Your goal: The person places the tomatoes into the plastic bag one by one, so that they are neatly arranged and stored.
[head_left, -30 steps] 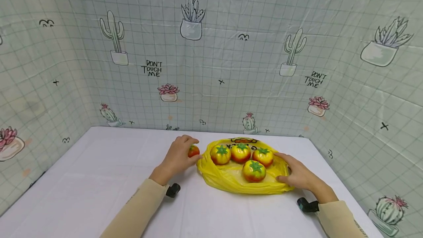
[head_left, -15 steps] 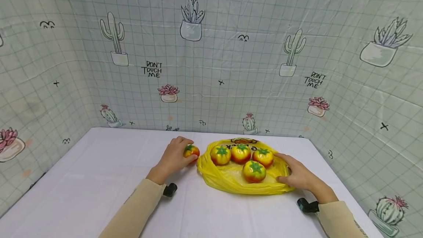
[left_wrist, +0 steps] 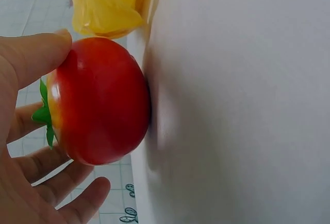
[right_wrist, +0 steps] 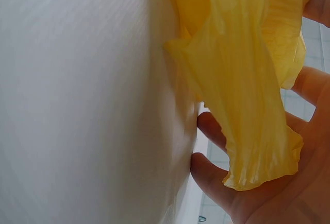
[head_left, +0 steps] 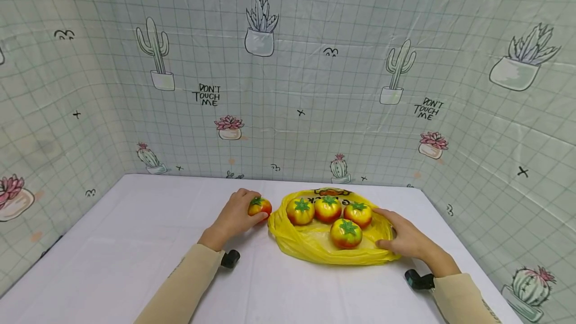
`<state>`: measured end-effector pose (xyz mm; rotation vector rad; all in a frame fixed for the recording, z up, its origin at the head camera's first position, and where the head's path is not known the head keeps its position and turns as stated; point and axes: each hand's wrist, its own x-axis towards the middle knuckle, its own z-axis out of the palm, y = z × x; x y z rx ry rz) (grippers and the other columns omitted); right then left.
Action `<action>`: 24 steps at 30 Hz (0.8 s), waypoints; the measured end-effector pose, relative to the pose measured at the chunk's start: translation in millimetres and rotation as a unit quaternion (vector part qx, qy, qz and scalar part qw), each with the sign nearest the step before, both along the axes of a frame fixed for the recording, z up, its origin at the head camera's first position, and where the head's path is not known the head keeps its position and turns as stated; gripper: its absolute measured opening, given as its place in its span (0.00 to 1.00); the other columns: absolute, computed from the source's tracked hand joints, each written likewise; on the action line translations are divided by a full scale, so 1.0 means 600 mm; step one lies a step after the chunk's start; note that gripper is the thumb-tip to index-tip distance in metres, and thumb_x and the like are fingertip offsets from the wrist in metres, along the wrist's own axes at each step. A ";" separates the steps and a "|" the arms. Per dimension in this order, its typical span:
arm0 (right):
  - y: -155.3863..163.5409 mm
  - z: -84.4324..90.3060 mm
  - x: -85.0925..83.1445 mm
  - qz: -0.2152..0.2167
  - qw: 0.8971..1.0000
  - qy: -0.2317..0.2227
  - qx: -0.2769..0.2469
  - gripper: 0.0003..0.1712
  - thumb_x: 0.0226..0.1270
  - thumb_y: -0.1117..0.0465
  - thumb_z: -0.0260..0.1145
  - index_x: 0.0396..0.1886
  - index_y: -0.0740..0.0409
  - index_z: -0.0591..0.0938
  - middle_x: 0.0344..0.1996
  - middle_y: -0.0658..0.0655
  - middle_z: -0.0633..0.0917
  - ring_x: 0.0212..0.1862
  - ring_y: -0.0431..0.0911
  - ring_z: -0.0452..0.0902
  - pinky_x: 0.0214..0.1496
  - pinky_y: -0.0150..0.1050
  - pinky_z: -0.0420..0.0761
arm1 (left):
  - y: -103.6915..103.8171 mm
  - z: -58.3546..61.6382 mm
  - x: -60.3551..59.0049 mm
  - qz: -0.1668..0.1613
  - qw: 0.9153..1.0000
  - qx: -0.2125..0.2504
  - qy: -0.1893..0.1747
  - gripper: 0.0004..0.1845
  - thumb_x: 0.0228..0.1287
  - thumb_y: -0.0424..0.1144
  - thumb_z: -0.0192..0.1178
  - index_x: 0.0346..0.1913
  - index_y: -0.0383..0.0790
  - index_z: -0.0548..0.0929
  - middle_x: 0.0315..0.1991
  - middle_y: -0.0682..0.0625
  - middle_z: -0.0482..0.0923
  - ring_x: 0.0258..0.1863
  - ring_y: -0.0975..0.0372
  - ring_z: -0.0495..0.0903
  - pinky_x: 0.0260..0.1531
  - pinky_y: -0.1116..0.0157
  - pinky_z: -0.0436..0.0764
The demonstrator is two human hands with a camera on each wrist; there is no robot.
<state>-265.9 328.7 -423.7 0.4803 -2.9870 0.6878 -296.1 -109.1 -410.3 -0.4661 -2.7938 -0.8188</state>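
Note:
A red tomato (head_left: 262,208) with a green leafy top sits on the white table, just left of the yellow plastic bag (head_left: 315,257). My left hand (head_left: 233,214) holds it, thumb on the near side and fingers round the far side. Close up in the left wrist view, the tomato (left_wrist: 103,105) looks glossy and seems to touch the tabletop. The bag lies spread wide, its rim folded down. Several yellow-red tomatoes (head_left: 346,234) rest inside. On the bag's right side my right hand (head_left: 407,236) grips the rim; plastic (right_wrist: 242,105) hides part of its fingers in the right wrist view.
White cloth (head_left: 135,244) covers the table. A patterned curtain (head_left: 288,79) stands behind it and along both sides. Each wrist carries a small black camera (head_left: 230,259).
My left hand has shifted slightly left, and the tomato in it now shows more and stands a little further from the bag. The right hand and the bag look unmoved.

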 end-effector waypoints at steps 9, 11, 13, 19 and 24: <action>-0.002 0.002 0.002 0.004 1.000 0.003 -0.004 0.46 0.50 0.54 0.72 0.70 0.57 0.64 0.65 0.67 0.68 0.65 0.65 0.61 0.63 0.66 0.59 | -0.001 -0.005 -0.002 0.001 1.000 0.021 -0.018 0.27 0.58 0.48 0.67 0.57 0.40 0.76 0.50 0.44 0.71 0.48 0.53 0.71 0.54 0.55 0.75; -0.002 0.002 0.002 0.004 1.000 0.001 -0.004 0.46 0.50 0.54 0.72 0.70 0.57 0.64 0.65 0.67 0.67 0.65 0.65 0.61 0.63 0.66 0.59 | -0.001 -0.006 -0.003 0.001 0.999 0.023 -0.024 0.27 0.58 0.48 0.67 0.58 0.39 0.76 0.50 0.44 0.71 0.48 0.54 0.71 0.54 0.55 0.74; -0.001 0.001 0.002 0.002 1.000 0.000 -0.003 0.47 0.50 0.54 0.72 0.70 0.57 0.64 0.65 0.67 0.67 0.65 0.66 0.61 0.63 0.66 0.59 | -0.001 -0.007 -0.004 0.000 0.999 0.025 -0.026 0.27 0.58 0.48 0.67 0.58 0.39 0.76 0.49 0.44 0.71 0.47 0.54 0.72 0.54 0.55 0.74; -0.002 0.000 0.001 0.001 1.000 -0.002 0.002 0.47 0.50 0.53 0.72 0.70 0.55 0.64 0.66 0.67 0.67 0.65 0.66 0.61 0.62 0.66 0.60 | -0.001 -0.006 -0.004 -0.003 0.999 0.025 -0.024 0.27 0.58 0.47 0.68 0.57 0.39 0.76 0.48 0.45 0.72 0.46 0.55 0.72 0.53 0.56 0.75; -0.003 0.002 0.002 0.000 1.000 -0.002 0.002 0.47 0.50 0.53 0.72 0.70 0.55 0.63 0.66 0.67 0.67 0.65 0.65 0.61 0.62 0.67 0.60 | -0.001 -0.006 -0.004 -0.006 0.999 0.027 -0.021 0.27 0.58 0.48 0.67 0.57 0.39 0.76 0.47 0.45 0.73 0.45 0.55 0.72 0.53 0.56 0.75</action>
